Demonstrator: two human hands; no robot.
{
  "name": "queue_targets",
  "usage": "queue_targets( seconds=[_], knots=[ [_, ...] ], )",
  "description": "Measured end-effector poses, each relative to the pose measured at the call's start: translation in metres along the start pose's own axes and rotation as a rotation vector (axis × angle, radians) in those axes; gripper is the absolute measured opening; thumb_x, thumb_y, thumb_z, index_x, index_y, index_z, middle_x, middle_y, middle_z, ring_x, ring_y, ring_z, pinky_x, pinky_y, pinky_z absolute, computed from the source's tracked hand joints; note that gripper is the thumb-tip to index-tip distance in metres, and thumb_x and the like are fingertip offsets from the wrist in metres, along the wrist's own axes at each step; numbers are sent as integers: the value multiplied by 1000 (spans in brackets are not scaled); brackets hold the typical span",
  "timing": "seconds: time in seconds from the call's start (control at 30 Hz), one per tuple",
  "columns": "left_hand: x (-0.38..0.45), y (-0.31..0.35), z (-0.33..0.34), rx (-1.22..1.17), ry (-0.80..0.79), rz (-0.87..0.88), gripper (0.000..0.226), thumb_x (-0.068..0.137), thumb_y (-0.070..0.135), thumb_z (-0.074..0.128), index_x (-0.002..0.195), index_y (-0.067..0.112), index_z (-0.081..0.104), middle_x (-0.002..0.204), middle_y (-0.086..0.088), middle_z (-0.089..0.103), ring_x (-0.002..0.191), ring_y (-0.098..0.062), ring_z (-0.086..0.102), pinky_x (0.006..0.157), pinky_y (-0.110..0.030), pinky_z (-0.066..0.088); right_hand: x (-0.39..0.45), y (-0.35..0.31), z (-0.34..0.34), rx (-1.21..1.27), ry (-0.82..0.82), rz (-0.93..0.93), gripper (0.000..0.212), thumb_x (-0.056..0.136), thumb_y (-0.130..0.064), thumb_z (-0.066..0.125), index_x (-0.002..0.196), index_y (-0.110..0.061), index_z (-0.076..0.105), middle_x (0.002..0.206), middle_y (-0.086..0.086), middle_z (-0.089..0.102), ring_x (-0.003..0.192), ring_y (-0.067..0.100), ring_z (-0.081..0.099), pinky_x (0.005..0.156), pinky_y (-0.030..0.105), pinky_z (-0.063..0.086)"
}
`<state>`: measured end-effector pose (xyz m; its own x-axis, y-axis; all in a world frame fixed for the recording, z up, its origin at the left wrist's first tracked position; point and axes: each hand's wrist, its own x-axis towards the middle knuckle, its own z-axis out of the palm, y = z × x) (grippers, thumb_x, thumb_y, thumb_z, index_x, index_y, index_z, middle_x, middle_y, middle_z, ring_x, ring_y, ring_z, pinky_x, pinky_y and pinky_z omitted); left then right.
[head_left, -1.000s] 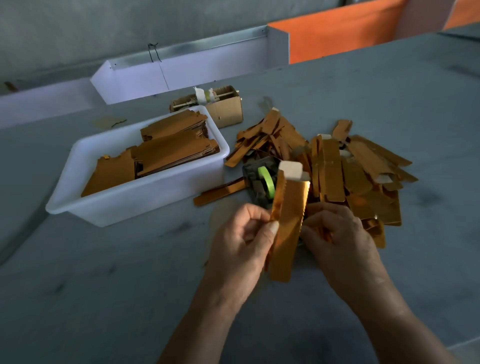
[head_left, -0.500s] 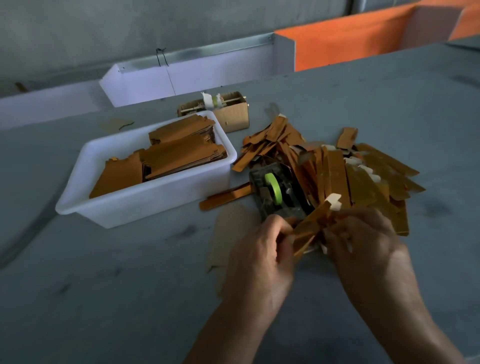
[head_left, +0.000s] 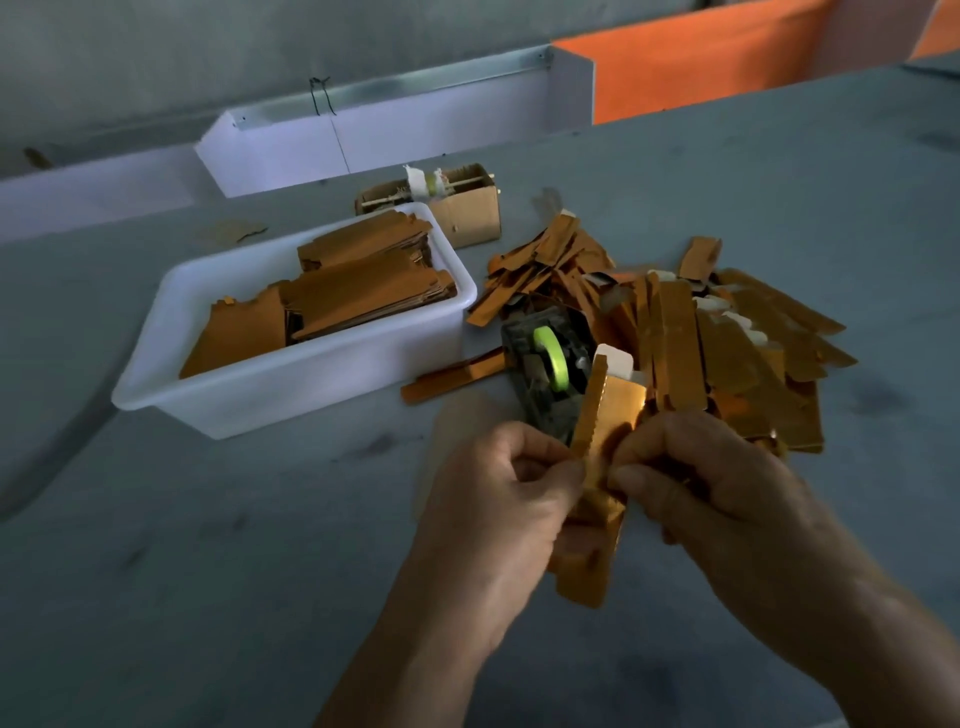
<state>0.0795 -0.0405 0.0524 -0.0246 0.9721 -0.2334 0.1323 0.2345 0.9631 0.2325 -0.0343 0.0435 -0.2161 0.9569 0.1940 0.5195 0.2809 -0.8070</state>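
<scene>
**A:** Where's the carton (head_left: 609, 415)?

**B:** Just in front of the dispenser (head_left: 550, 364), held off the table (head_left: 208, 571). It stands roughly upright. Its white top flap overlaps the dispenser's near right corner in this view, and a serrated edge runs down its left side.

**A:** And the hands?

**B:** Both grasp it. The left hand (head_left: 498, 499) pinches the serrated edge between thumb and curled fingers. The right hand (head_left: 717, 493) pinches the opposite edge, thumb on the front face.

**A:** What lies around the dispenser?

**B:** A loose pile (head_left: 727, 353) of gold cartons sits to its right and behind it, right up against it. A white tub (head_left: 291, 400) is near its left, holding flat gold stacks (head_left: 363, 296). One strip (head_left: 452, 371) lies at the dispenser's left side, between it and the tub. A small cardboard box (head_left: 467, 218) stands behind it, well apart.
</scene>
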Motion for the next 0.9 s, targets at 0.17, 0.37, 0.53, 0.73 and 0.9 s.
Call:
queue_targets(
  seconds=[0.17,0.37,0.53,0.73,0.9],
  knots=[
    [0,-3,1,-3,-14,15,11,88,11,67,79,16,70,74,-5,74,67,-19,73,64,-34,61,0,2,2,31,17,37,8,78,-31,61,70,-33,61,84,-17,54,77,2,52,59,15,41],
    [-4,-8,6,-26,-47,-6,11,88,9,65,81,14,71,75,-5,75,69,-18,73,65,-31,60,-1,7,6,31,26,66,15,78,-27,65,65,-33,60,78,-19,54,72,0,52,57,16,41],
    [-4,-10,5,-9,-84,-38,14,91,12,60,83,16,72,78,-2,75,73,-15,74,70,-34,61,-1,6,4,-26,10,53,11,77,-30,63,67,-31,59,74,-10,55,71,0,54,58,16,44],
    [-4,-9,3,-3,-147,-13,31,78,47,71,82,17,71,80,-2,75,78,-18,73,78,-40,60,-2,4,4,-69,7,46,9,78,-29,64,69,-28,59,74,-9,57,70,2,55,61,14,45],
    [-4,-15,8,-28,-26,7,18,91,23,61,80,12,70,73,-4,74,68,-17,73,68,-36,61,0,2,4,-104,-25,27,11,79,-29,64,69,-27,59,74,-9,55,67,4,53,55,18,41]
  ],
)
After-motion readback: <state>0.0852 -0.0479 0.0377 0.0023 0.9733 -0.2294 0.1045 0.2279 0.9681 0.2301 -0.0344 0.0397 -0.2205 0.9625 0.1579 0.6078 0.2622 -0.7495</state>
